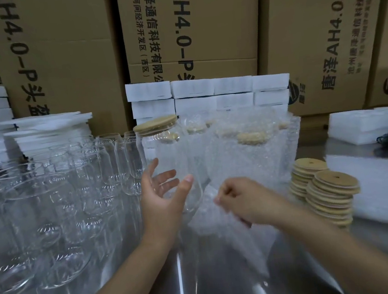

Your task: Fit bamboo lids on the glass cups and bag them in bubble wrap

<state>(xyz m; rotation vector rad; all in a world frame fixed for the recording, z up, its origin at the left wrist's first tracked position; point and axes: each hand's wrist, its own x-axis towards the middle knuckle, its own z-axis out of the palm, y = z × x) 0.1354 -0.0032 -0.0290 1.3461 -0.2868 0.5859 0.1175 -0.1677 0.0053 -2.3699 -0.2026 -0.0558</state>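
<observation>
the left hand grasps the clear glass cup with a round bamboo lid, fingers spread behind the glass and thumb in front. the cup is just beside the clear bubble wrap bag, whose edge the right hand pinches with clenched fingers. to do this well, i'd pull the bag's mouth wide open and slide the cup in base first, keeping the lid seated. behind, the finished bubble wrap bags hold lidded cups. the bare glass cups at left hold nothing, and stacked bamboo lids wait at right.
</observation>
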